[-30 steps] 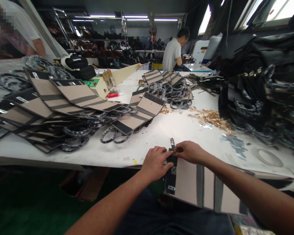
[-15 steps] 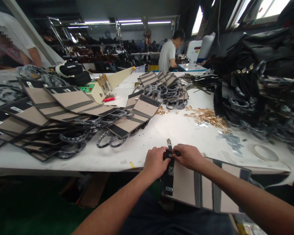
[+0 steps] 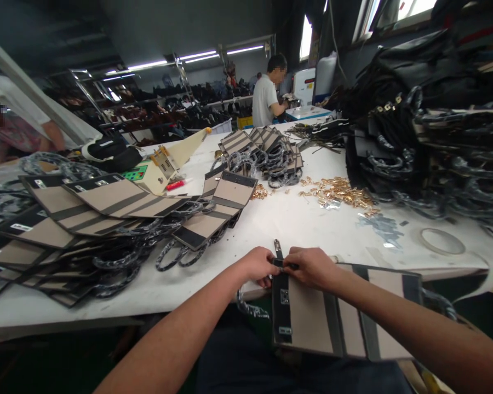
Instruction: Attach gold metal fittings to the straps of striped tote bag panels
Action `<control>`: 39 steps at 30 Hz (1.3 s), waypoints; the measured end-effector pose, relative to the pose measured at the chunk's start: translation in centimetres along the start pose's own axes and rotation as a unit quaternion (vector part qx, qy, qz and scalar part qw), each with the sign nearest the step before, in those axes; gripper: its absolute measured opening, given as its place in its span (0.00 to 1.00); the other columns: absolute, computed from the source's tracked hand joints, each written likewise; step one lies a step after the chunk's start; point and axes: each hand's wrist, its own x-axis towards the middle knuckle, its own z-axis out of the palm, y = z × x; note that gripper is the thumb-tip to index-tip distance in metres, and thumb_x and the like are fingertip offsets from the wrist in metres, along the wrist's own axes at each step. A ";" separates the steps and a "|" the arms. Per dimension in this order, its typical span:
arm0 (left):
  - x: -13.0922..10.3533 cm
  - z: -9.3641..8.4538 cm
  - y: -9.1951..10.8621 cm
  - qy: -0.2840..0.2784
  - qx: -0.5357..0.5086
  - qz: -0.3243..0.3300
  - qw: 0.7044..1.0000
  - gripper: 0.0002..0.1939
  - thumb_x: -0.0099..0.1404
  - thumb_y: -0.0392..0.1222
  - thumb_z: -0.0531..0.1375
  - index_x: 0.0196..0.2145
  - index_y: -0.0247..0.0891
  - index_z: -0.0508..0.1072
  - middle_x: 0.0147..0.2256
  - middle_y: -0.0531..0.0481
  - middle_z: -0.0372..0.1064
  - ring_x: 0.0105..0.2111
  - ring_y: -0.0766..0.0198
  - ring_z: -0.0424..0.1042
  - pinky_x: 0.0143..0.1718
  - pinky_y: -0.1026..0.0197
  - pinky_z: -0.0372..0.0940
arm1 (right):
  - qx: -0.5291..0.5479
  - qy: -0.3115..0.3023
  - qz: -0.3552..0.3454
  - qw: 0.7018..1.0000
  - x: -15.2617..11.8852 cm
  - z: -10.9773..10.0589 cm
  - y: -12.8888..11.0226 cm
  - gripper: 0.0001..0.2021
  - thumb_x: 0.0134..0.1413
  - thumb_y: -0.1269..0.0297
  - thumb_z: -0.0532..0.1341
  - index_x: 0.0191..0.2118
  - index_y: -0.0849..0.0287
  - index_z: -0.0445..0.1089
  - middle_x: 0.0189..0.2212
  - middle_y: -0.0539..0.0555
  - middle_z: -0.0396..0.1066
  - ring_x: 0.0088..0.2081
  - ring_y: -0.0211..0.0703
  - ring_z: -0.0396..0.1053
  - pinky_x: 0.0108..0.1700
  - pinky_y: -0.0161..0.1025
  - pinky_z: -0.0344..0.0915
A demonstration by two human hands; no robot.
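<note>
A flat beige bag panel [image 3: 310, 314] with dark bands and a black end strip lies over the table's front edge, partly above my lap. My left hand [image 3: 261, 266] is closed at the far left corner of this panel, fingers bent around its edge. Against the same corner, my right hand [image 3: 312, 265] pinches with curled fingers at the black strip. Between the hands a short black strap with a metal tip [image 3: 276, 247] sticks out away from me. What lies under the fingertips is hidden. A plastic-wrapped handle loop [image 3: 250, 306] hangs below my left hand.
Stacked bag panels [image 3: 107, 200] with wrapped handles cover the left. Gold metal fittings [image 3: 340, 191] lie scattered in the middle, near a tape roll [image 3: 441, 241]. Black bags [image 3: 386, 148] are heaped at right. A co-worker [image 3: 267, 98] stands at the back.
The view has shifted slightly. My left hand has slid outward to the panel's left edge, with its fingers lower, and a wrapped handle loop now shows beneath it. My right hand stays at the corner.
</note>
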 end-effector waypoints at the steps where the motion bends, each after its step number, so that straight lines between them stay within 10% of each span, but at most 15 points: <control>1: 0.1 0.0 -0.1 -0.016 -0.021 -0.007 1.000 0.05 0.63 0.37 0.64 0.38 0.36 0.75 0.25 0.53 0.76 0.25 0.60 0.79 0.26 0.63 0.71 | -0.006 0.000 -0.009 1.000 0.0 0.0 0.1 0.08 0.66 0.61 0.63 0.41 0.50 0.81 0.41 0.50 0.80 0.39 0.45 0.77 0.37 0.38 0.58; 13: 1.1 0.0 -0.4 0.000 -0.095 -0.033 0.995 0.12 0.68 0.41 0.66 0.28 0.37 0.71 0.16 0.58 0.64 0.13 0.69 0.65 0.15 0.67 0.50 | -0.017 -0.016 -0.070 0.997 -0.3 -0.1 1.1 0.10 0.68 0.63 0.62 0.49 0.49 0.81 0.41 0.53 0.78 0.36 0.45 0.76 0.35 0.38 0.60; 17: 1.4 -0.2 -0.3 -0.007 -0.108 -0.051 0.993 0.11 0.68 0.39 0.65 0.28 0.37 0.72 0.15 0.56 0.65 0.13 0.67 0.66 0.14 0.67 0.49 | 0.154 0.119 -0.069 0.978 -0.3 -2.2 0.4 0.07 0.67 0.63 0.64 0.43 0.53 0.81 0.34 0.52 0.78 0.33 0.44 0.74 0.36 0.39 0.63; 20: 1.6 -0.3 -0.5 -0.022 -0.130 -0.070 0.989 0.09 0.69 0.40 0.65 0.31 0.36 0.74 0.18 0.52 0.72 0.15 0.65 0.70 0.15 0.67 0.55 | 0.356 0.275 0.003 0.893 -0.1 -3.5 -0.9 0.14 0.66 0.58 0.67 0.29 0.56 0.75 0.24 0.50 0.71 0.26 0.41 0.67 0.30 0.39 0.61; 25: 1.9 -0.2 -0.8 -0.038 -0.161 -0.083 0.983 0.08 0.69 0.40 0.64 0.32 0.36 0.73 0.18 0.49 0.73 0.17 0.62 0.73 0.18 0.66 0.63 | 0.691 0.378 0.056 0.613 1.2 -1.9 -1.9 0.19 0.61 0.55 0.67 0.23 0.57 0.65 0.19 0.44 0.57 0.17 0.33 0.55 0.21 0.36 0.56; 28: 1.9 0.0 -0.9 -0.036 -0.173 -0.083 0.981 0.08 0.69 0.40 0.65 0.31 0.36 0.72 0.18 0.50 0.72 0.17 0.62 0.73 0.18 0.67 0.62 | 0.739 0.390 0.093 0.542 1.9 -0.3 -1.5 0.19 0.55 0.55 0.70 0.22 0.57 0.64 0.18 0.43 0.55 0.16 0.31 0.52 0.19 0.33 0.55; 35: 2.2 -0.1 -1.1 -0.048 -0.192 -0.090 0.976 0.08 0.68 0.40 0.65 0.32 0.36 0.72 0.17 0.50 0.71 0.16 0.62 0.73 0.16 0.68 0.60 | 0.748 0.394 0.094 0.526 2.5 0.5 -1.3 0.19 0.56 0.57 0.69 0.21 0.57 0.63 0.17 0.42 0.53 0.15 0.30 0.51 0.18 0.33 0.54; 39: 2.3 -0.2 -1.1 -0.047 -0.194 -0.087 0.976 0.09 0.68 0.40 0.65 0.30 0.36 0.72 0.17 0.50 0.71 0.16 0.61 0.72 0.15 0.67 0.61 | 0.701 0.364 0.043 0.612 2.7 0.9 -2.6 0.18 0.64 0.59 0.65 0.23 0.57 0.67 0.18 0.44 0.56 0.16 0.32 0.53 0.19 0.35 0.53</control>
